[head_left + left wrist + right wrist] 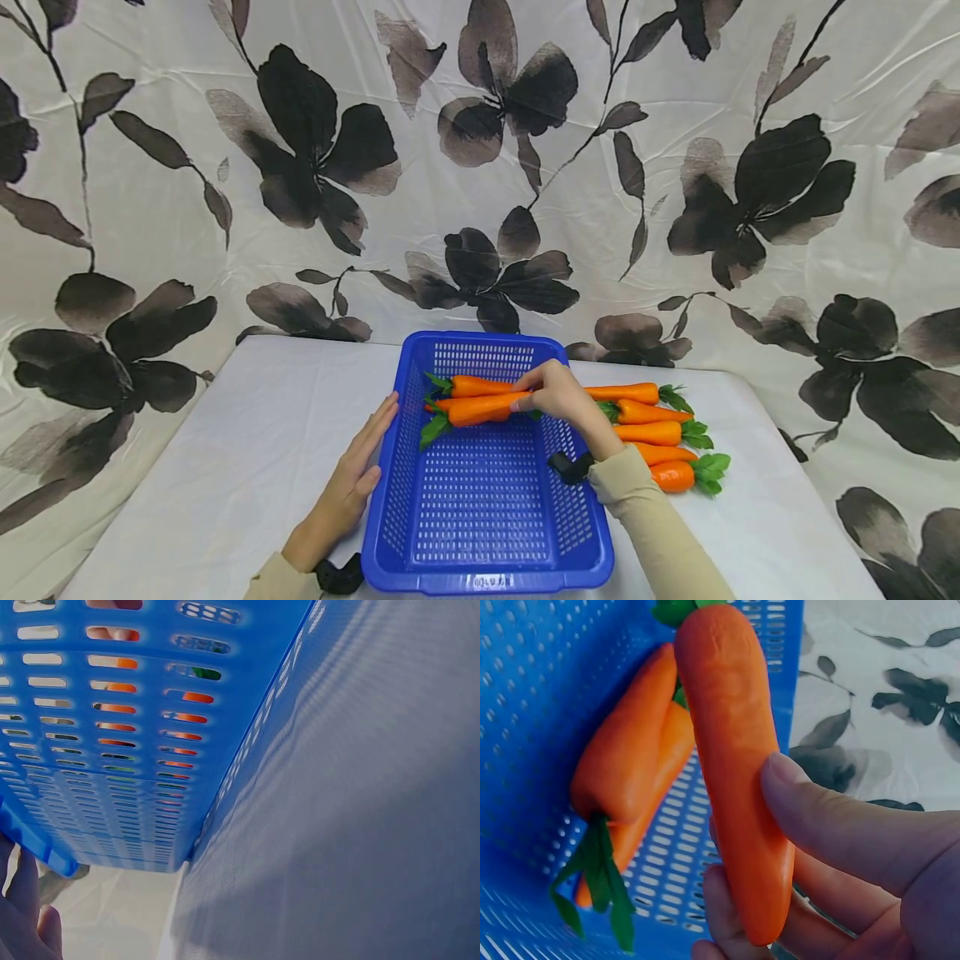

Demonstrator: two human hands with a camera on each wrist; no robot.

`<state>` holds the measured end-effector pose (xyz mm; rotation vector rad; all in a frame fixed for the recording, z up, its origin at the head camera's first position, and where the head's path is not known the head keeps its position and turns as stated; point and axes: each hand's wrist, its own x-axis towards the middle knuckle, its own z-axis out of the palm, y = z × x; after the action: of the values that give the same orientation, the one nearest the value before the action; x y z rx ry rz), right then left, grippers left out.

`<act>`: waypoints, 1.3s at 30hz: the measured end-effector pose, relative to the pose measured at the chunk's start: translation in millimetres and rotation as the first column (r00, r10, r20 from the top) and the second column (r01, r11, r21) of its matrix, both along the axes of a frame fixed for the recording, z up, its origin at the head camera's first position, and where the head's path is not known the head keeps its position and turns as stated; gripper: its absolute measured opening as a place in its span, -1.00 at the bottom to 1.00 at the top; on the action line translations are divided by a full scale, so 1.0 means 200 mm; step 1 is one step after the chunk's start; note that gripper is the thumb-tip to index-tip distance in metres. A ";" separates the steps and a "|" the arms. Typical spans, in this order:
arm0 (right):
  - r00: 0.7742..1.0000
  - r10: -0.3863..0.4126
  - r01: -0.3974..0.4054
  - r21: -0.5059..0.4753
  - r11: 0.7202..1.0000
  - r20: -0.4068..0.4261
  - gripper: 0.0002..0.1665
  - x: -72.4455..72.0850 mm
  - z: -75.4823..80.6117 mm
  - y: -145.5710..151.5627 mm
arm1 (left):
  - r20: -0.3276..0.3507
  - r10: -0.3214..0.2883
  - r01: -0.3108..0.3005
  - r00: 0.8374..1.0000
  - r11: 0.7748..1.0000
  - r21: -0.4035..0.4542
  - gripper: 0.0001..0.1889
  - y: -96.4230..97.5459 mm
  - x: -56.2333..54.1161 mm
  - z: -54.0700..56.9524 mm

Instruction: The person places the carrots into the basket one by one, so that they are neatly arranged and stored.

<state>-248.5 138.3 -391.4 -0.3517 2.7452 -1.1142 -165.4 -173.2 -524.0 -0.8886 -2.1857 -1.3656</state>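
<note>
My right hand (555, 392) pinches a carrot (480, 410) near its tip, thumb on one side and fingers on the other. The carrot's leafy end points left, above the far part of a blue plastic basket (487, 582). Another carrot (478, 385) lies in the basket behind it. In the right wrist view, a further carrot (622, 765) lies across that one, leaves facing the opposite way. My left hand (348, 483), fingers extended, rests against the basket's left rim. In the left wrist view its fingers (26, 892) touch the blue rim, and orange shows through the slots.
Several more carrots (645, 433) with green tops lie side by side on the white-covered table (750, 542), right of the basket and partly behind my right forearm. A floral cloth (480, 192) hangs behind the table. Each wrist wears a black mount (568, 468).
</note>
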 end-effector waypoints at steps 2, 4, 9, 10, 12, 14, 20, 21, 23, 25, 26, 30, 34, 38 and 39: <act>1.000 0.006 -0.006 0.017 1.000 0.011 -0.79 0.00 -0.01 0.00 | -0.003 0.003 -0.003 1.000 1.000 -0.002 -0.36 0.00 0.00 0.00; 1.000 0.005 -0.005 0.030 1.000 0.016 -0.80 -0.01 -0.01 -0.01 | -0.005 0.003 -0.004 1.000 1.000 -0.004 -0.36 0.00 0.00 0.00; 1.000 0.001 -0.001 0.046 0.999 0.014 -0.81 -0.01 -0.03 -0.02 | -0.013 -0.003 0.003 1.000 1.000 -0.003 -0.35 0.00 -0.01 -0.01; 1.000 0.000 0.000 0.051 0.999 0.012 -0.81 -0.01 -0.03 -0.02 | -0.013 -0.006 0.006 1.000 1.000 -0.003 -0.35 0.00 -0.01 -0.01; 1.000 -0.007 0.007 0.062 0.998 0.007 -0.80 -0.01 -0.04 -0.03 | -0.012 -0.006 0.006 1.000 1.000 -0.002 -0.35 0.00 -0.01 -0.01; 1.000 -0.017 0.017 0.078 0.997 0.006 -0.80 -0.01 -0.04 -0.03 | -0.005 -0.005 0.005 1.000 1.000 -0.003 -0.35 0.00 -0.01 -0.01; 0.999 -0.044 0.046 0.183 0.982 -0.011 -0.80 0.00 -0.05 -0.04 | 0.001 0.003 -0.003 1.000 1.000 -0.004 -0.35 0.00 -0.01 -0.01; 0.999 -0.045 0.047 0.212 0.976 -0.015 -0.80 0.00 -0.05 -0.05 | -0.001 0.004 -0.004 1.000 1.000 -0.004 -0.35 0.00 -0.01 -0.01; 0.999 -0.035 0.040 0.269 0.962 -0.023 -0.83 0.00 -0.05 -0.05 | -0.001 0.004 -0.004 1.000 1.000 -0.005 -0.35 0.00 -0.01 -0.02; 0.999 -0.031 0.035 0.317 0.948 -0.018 -0.83 0.00 -0.05 -0.06 | -0.005 0.002 -0.002 1.000 1.000 -0.004 -0.35 0.00 -0.01 -0.01; 0.999 -0.028 0.031 0.339 0.940 -0.015 -0.83 0.00 -0.05 -0.06 | -0.007 0.001 -0.001 1.000 1.000 -0.004 -0.35 0.00 -0.01 -0.01; 1.000 -0.018 0.015 0.412 0.911 0.002 -0.77 0.00 -0.07 -0.08 | -0.023 -0.007 0.007 1.000 1.000 0.003 -0.35 0.00 -0.02 -0.01; 1.000 -0.012 -0.001 0.476 0.880 0.023 -0.72 -0.02 -0.10 -0.11 | -0.029 -0.016 0.017 0.999 1.000 0.006 -0.34 0.00 -0.01 0.00; 1.000 -0.008 -0.001 0.521 0.854 0.016 -0.70 -0.03 -0.12 -0.12 | -0.028 -0.019 0.019 0.999 1.000 0.006 -0.34 0.01 -0.01 0.00; 1.000 -0.005 -0.001 0.530 0.848 0.010 -0.70 -0.03 -0.13 -0.13 | -0.029 -0.019 0.019 0.999 1.000 0.007 -0.34 0.00 -0.01 0.00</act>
<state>-254.1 113.2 -417.0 -0.2595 2.8870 -0.3108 -168.0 -172.4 -523.9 -0.9227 -2.1542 -1.3606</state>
